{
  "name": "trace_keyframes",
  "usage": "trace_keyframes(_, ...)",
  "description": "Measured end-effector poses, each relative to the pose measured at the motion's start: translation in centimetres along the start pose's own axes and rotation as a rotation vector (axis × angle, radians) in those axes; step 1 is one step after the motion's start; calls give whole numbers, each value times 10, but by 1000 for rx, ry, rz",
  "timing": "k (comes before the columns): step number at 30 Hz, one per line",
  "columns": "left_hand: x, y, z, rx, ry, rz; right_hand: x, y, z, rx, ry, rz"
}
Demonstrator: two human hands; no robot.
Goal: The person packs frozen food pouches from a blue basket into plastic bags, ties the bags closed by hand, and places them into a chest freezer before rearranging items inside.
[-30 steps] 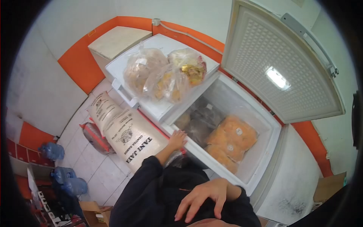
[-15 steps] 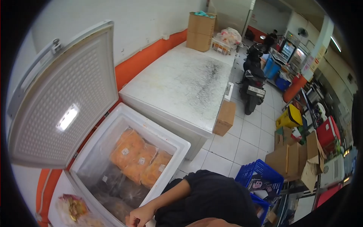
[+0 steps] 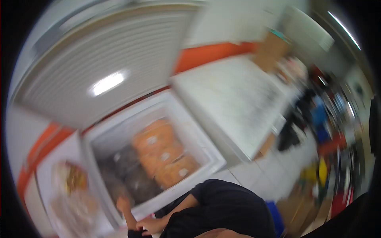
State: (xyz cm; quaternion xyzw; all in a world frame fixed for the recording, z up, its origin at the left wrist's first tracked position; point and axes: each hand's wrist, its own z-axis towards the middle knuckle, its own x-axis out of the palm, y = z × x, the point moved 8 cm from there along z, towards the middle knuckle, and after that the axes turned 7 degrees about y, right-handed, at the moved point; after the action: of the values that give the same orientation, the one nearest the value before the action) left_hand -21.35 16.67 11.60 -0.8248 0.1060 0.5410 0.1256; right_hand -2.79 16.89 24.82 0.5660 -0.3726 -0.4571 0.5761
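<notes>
A chest freezer stands open in front of me. Inside it, bags of orange food with white labels lie beside dark, cloudy plastic bags. My left hand is over the freezer's near left corner, close to a pale bag inside; motion smears its fingers. My right hand is just outside the near rim, with its fingers closed at the black sleeve on my left forearm.
The raised lid leans against the wall. Plastic bags lie on a white surface at the left. A second white freezer adjoins on the right, with a cardboard box on top. Cardboard boxes stand at the lower right.
My view has turned left, so the freezers sit farther right and blur. My left hand has come into sight over the freezer. My right hand now meets the left sleeve.
</notes>
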Motion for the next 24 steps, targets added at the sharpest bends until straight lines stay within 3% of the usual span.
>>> trace_keyframes(1, 0, 11, -5, 24, -103, -106, -2, 28, -7, 58, 115, 0)
trace_keyframes(2, -25, 7, -34, 184, -409, -207, 9, 18, -10, 98, 198, 66)
trace_keyframes(3, -39, 8, -47, 210, -494, -237, 24, 10, -8, 142, 290, 124)
trace_keyframes(5, -59, 28, -92, 89, -625, -310, 52, -3, -20, 503, 483, 524)
trace_keyframes(7, -42, 63, -131, -69, -788, -296, 69, 3, -24, 472, 630, 331)
trace_keyframes(9, -28, 93, -178, -356, -702, -305, 79, 39, -19, 298, 790, 113)
trace_keyframes(12, 19, 122, -265, -693, -810, -159, 130, 63, -45, -18, 859, -168)
trace_keyframes(13, 32, 126, -289, -737, -819, -168, 148, 80, -63, -25, 903, -177)
trace_keyframes(15, 74, 140, -350, -963, -681, -66, 189, 143, -125, -474, 1051, -184)
trace_keyframes(18, 144, 167, -497, -1516, -498, -365, 224, 173, -214, -598, 1302, -251)
trace_keyframes(20, 227, 155, -632, -1991, -625, -710, 234, 187, -268, -657, 1434, -173)
trace_keyframes(22, 304, 97, -758, -2533, -797, -1141, 246, 195, -321, -673, 1559, -46)
trace_keyframes(24, 379, 22, -856, -2832, -1011, -1210, 262, 200, -374, -700, 1716, 83)
